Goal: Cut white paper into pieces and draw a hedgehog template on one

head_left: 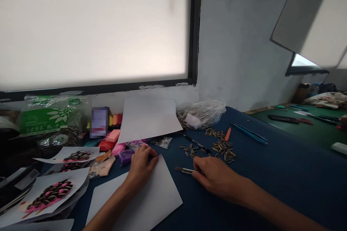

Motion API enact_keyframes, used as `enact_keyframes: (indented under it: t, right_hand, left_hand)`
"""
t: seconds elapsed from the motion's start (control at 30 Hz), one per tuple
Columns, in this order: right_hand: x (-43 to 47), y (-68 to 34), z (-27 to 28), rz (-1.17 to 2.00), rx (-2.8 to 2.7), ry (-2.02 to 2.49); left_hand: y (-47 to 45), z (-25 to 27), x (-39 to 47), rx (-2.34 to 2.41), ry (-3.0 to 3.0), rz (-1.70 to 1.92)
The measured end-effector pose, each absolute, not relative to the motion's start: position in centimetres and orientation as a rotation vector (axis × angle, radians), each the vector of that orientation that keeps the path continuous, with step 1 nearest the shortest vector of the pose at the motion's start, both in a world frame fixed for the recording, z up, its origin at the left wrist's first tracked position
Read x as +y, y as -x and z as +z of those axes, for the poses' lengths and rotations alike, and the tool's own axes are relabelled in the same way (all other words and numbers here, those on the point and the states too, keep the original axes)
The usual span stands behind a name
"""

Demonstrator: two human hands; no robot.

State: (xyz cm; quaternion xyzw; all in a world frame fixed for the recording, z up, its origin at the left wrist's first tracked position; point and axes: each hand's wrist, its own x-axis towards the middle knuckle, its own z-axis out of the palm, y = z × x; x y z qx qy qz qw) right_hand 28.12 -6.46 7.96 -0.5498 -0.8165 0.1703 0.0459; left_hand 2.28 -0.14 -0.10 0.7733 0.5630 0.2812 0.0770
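My left hand (141, 164) rests at the far corner of a white board (155, 191), fingers bent and closed about its edge. The fingertips are partly hidden. My right hand (217, 177) is closed in a pinch on a slim tool with a grey tip (184, 170), which looks like a small brush. Its tip points left toward the board. Just beyond the right hand lie striped sunflower seeds (223, 149) and a black pen (196, 142). Packets of coloured clay, among them a purple one (126, 157), sit beside the left hand.
White paper sheets (150, 119) lean near the wall beside a clear plastic bag (206, 113). Blue tweezers (251, 133) and an orange stick (228, 134) lie at the right. Printed pictures (51, 193) and a green seed bag (51, 117) are at the left. A green table (292, 130) adjoins.
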Motion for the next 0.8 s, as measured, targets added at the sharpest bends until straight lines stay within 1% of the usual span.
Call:
enact_keyframes:
  t: [0.3,0.8]
  right_hand:
    - [-6.1,-28.3,7.8,0.503,-2.453,1.666]
    - [-5.9,-28.6,7.9,0.512,-2.435,1.656]
  left_hand:
    - [-3.3,1.2,-1.3,1.500,-2.322,1.133]
    - [-3.8,2.4,-1.3,1.384,-2.264,1.190]
